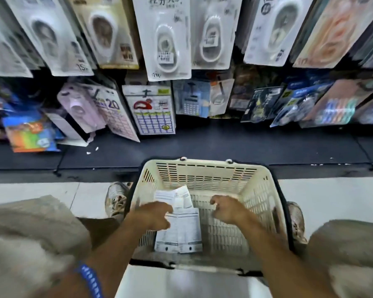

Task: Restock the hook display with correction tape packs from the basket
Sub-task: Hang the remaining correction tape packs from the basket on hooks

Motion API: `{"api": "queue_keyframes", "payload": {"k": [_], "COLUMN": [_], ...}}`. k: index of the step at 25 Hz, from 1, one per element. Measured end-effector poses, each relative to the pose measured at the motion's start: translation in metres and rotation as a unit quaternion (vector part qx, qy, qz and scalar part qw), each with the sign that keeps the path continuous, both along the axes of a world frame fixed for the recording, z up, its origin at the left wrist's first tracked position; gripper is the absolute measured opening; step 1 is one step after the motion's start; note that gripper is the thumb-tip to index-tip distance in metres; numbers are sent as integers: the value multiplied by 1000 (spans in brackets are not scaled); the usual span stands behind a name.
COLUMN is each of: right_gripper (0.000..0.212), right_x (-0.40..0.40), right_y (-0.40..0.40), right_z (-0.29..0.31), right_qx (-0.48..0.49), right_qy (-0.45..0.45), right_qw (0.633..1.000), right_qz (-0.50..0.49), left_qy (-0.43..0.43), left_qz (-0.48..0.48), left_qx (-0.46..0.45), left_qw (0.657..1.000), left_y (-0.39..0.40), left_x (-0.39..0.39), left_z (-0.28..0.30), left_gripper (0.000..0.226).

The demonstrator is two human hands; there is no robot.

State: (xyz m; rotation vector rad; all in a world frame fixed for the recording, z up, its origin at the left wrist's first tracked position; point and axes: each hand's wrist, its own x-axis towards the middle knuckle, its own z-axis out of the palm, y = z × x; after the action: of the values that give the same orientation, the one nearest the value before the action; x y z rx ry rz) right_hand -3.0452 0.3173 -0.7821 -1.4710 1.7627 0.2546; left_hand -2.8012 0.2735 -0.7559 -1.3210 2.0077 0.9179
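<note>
Pale floor tiles [30,196] lay under a cream basket [265,190]. Correction tape packs [181,231] lay face-down inside it, beneath the left hand [153,216], whose fingers touched them; grip uncertain. Right hand [226,209] hovered beside, fingers curled, holding nothing. Hook display [168,37] hung beyond both hands.

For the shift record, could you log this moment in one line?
left hand on packs | right hand curled, empty | basket on floor | hooks stocked

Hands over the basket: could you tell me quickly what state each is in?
Left hand: touching the packs, grip cannot be told.
Right hand: curled, holding nothing.
</note>
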Motion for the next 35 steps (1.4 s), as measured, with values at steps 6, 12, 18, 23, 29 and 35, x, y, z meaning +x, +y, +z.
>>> {"api": "queue_keyframes", "payload": {"k": [6,12,18,23,29,35], "right_gripper": [61,44,48,50,31,25], "right_x": [64,73,121,142,120,51], "right_y": [21,9,6,4,-1,5], "right_z": [-101,-142,-153,-151,-145,-115], "right_qx": [73,129,160,139,191,224], "right_qy": [-145,-281,-366,-410,-322,-381], "right_qw": [954,827,788,769,802,779], "right_qz": [-252,-469,-468,-470,-465,-444], "left_qy": [-8,61,94,131,155,234], "left_qz": [103,283,369,433,498,615], "left_qx": [68,28,27,50,13,3], "left_qw": [992,957,924,890,853,753], "left_y": [35,26,23,27,25,17], "left_x": [26,5,11,22,22,13], "left_z": [-67,-91,-99,-98,-98,-98], "left_gripper": [45,58,50,55,52,76]}}
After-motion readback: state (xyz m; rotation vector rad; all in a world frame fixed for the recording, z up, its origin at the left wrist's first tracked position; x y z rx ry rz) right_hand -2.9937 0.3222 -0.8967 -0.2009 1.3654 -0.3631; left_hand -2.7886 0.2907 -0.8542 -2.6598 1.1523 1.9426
